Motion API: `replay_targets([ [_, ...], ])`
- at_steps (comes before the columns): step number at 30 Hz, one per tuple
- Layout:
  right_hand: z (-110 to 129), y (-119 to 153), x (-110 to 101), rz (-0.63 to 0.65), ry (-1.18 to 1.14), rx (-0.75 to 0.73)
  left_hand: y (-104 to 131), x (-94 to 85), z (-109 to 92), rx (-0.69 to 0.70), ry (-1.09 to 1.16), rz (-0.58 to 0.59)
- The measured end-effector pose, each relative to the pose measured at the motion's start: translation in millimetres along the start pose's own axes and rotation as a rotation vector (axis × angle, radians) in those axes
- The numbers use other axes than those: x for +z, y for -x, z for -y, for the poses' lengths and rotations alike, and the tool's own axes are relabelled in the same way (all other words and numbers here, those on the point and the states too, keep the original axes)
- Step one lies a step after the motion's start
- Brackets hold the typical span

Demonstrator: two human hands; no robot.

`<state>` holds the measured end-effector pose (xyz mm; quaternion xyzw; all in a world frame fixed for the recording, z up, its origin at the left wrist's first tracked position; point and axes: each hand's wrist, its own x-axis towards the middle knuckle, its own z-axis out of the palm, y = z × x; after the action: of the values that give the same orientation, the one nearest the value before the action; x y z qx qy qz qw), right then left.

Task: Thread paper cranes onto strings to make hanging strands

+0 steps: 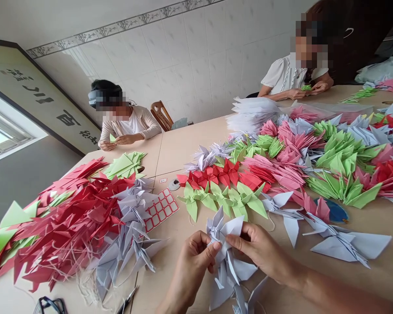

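Near the bottom centre, a strand of pale grey-blue folded paper cranes (227,226) is held up over the table (170,261). My left hand (194,261) pinches the upper crane from the left, thumb against fingers. From the right, my right hand (260,248) grips a wing of the same crane between thumb and fingers. More grey-blue cranes hang or lie below my hands, partly hidden by them. Just beyond are a row of green cranes (221,198) and a row of red cranes (212,174). Loose grey-blue cranes (340,240) lie right of my right hand.
Red cranes with white strings (81,218) heap at left, beside a red-bordered label sheet (162,209). Scissors (127,301) lie at the front edge. Stacks of coloured folded paper (340,148) cover the right side. Two people sit across the table, each holding green paper.
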<state>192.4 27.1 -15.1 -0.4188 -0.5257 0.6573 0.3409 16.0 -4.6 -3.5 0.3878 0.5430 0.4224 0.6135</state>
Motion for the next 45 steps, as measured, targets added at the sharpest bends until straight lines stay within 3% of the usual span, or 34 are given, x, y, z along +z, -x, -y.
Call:
replay_targets([
  [8,2.8,1.2,0.5,0.063,-0.053,0.015,-1.4,-0.8,1.1,-0.005,0.027,0.021],
  [21,0.8,-0.5,-1.5,0.009,0.018,-0.024,-0.2,-0.3,1.9,-0.053,0.124,0.049],
  [33,-0.3,-2.0,-1.7,-0.056,0.075,-0.004,-3.6,-1.5,7.2,-0.059,0.077,0.061],
  [39,2.3,-0.7,-3.2,-0.083,0.122,-0.031,-2.1,1.0,6.1,-0.084,0.03,0.155],
  [45,3.9,-0.6,-3.5,0.015,0.088,-0.016,-1.9,2.2,2.5,-0.096,0.038,0.183],
])
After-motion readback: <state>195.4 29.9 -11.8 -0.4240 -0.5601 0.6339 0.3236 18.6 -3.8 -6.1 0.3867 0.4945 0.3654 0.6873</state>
